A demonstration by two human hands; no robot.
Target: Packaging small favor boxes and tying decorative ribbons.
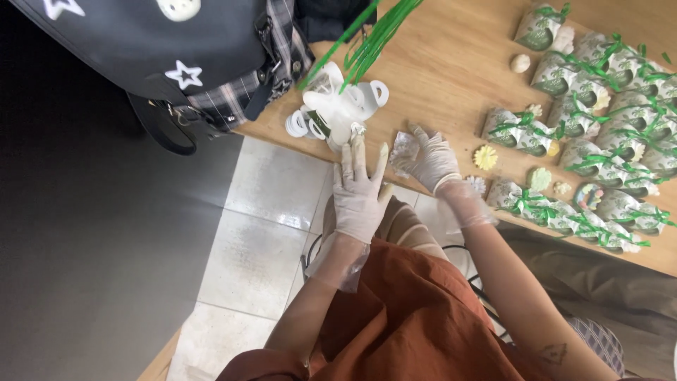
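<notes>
Fingers (352, 159) of left hand (360, 194), sheathed in thin translucent disposable glove, spread flat and straight, gripping nothing, tips resting at edge of light wooden tabletop (451, 63) just below white moulded plastic holder with looped handles (338, 109) at 12 o'clock from that hand. Right hand (431, 161), gloved likewise, fingers loosely fanned, tips pressing lightly on small crinkled clear cellophane wrapper (405, 149) at its 9 o'clock; no closed grip visible, apparently steadying or smoothing the wrapper against the wood. Bundle of thin bright green ribbon strands (374, 35) hanging across frame at 12 o'clock above holder, whether from it or from something nearer the camera not discernible. Rows of small white-and-green printed gift parcels tied with green ribbon bows (599, 106) at 2 to 3 o'clock of right hand, laid side by side, well apart from both hands, seemingly grouped as finished pieces. Loose among parcels: pale yellow flower-shaped moulded piece (485, 157), pale green shell-shaped piece (540, 178), cream rounded piece (520, 63), each near a parcel, likely set out within reach for wrapping. Black bag with white star prints and plaid trim (162, 49) at 10 o'clock, resting off table corner. Rust-orange garment (409, 317) at 6 o'clock, over grey tiled floor (261, 233).
</notes>
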